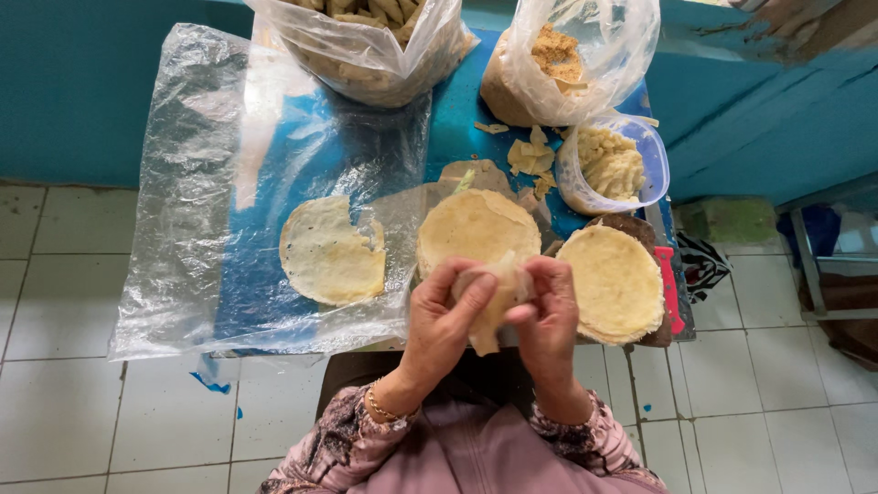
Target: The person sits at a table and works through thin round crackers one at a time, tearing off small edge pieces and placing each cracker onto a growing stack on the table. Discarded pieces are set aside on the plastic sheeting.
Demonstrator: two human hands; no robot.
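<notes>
Both hands meet over the near edge of a small blue table [457, 119], seen from above. The left hand [441, 322] and the right hand [547, 320] are each closed around the same folded wrapper [492, 306], a pale, thin piece of dough pinched between thumbs and fingertips. The fingers curl tight on it, with the wrapper's lower corner hanging free between the palms. What sits inside the fold, if anything, cannot be made out.

Taking the held wrapper as the centre of the clock: at about 12 o'clock, just beyond the knuckles, lies a stack of round wrappers [477, 229]. At 3 o'clock is a second stack [615, 282], resting on a dark board, with a red-handled tool [670, 288] along its far side. At 9 o'clock a single round wrapper with a bite-shaped gap [331, 252] lies on a clear plastic sheet [183, 229] spread over the left half of the table.

At 1 o'clock stands a clear plastic tub [615, 165] of pale yellowish filling, with torn scraps of dough [530, 157] beside it. Further out at 12 o'clock are two open plastic bags: one of rolled pieces [366, 46], one of brownish crumbly stuff [558, 59].

The person wears a patterned sleeve and a gold bracelet [380, 407] on the left wrist. White floor tiles surround the table.
</notes>
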